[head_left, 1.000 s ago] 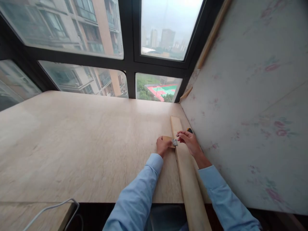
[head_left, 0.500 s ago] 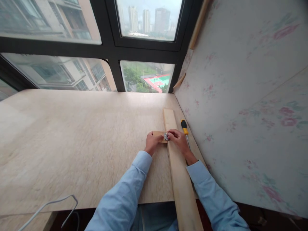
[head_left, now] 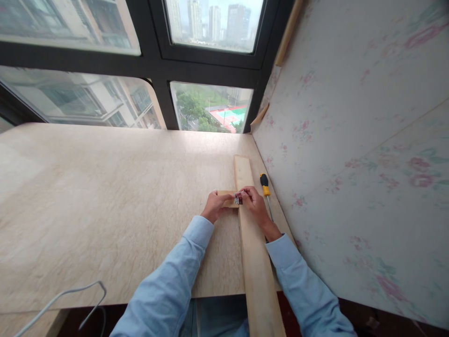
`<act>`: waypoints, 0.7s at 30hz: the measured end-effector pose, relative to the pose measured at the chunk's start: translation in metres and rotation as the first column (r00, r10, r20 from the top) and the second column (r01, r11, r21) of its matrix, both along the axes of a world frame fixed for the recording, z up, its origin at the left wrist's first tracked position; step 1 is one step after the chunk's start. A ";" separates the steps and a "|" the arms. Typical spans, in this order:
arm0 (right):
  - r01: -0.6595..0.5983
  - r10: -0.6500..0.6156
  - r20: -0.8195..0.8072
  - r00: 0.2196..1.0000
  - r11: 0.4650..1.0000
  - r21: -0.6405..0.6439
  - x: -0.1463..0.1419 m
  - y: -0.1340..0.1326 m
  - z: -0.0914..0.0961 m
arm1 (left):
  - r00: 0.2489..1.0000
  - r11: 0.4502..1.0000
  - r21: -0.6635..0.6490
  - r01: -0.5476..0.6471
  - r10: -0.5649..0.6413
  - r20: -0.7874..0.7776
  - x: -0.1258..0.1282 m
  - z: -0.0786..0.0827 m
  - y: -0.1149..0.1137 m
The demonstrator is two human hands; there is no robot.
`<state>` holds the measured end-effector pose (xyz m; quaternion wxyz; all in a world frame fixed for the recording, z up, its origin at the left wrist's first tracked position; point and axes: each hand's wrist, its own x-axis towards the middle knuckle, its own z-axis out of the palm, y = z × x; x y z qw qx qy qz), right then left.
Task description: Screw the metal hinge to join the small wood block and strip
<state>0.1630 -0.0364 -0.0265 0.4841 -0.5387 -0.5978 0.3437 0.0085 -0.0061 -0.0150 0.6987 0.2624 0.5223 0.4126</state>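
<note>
A long pale wooden plank lies along the right side of the light tabletop and sticks out past its near edge. A small wooden block butts against the plank's left side, and a small metal hinge sits across the joint. My left hand is closed on the block. My right hand rests on the plank with its fingertips pinched at the hinge. Both arms wear light blue sleeves.
A yellow-and-black screwdriver lies on the table between the plank and the flowered wall panel on the right. Dark-framed windows stand behind the table. A bent white wire sits at the near left edge.
My right hand moved off the screwdriver side and onto the hinge; the screwdriver now lies uncovered. The camera tipped down and shifted, so everything sits further left.
</note>
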 end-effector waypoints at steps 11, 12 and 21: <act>-0.001 -0.041 0.285 0.958 0.989 0.148 -0.004 -0.001 0.002 | 0.996 0.998 -0.008 -0.068 0.068 -0.062 0.006 0.006 -0.003; -0.004 -0.042 0.295 0.955 0.988 0.156 -0.004 -0.002 0.002 | 0.996 0.998 -0.008 -0.069 0.069 -0.059 0.006 0.007 -0.003; 0.044 -0.066 0.257 0.964 0.995 0.091 -0.005 0.000 0.004 | 0.991 0.995 -0.034 -0.089 0.085 -0.105 0.009 0.012 -0.004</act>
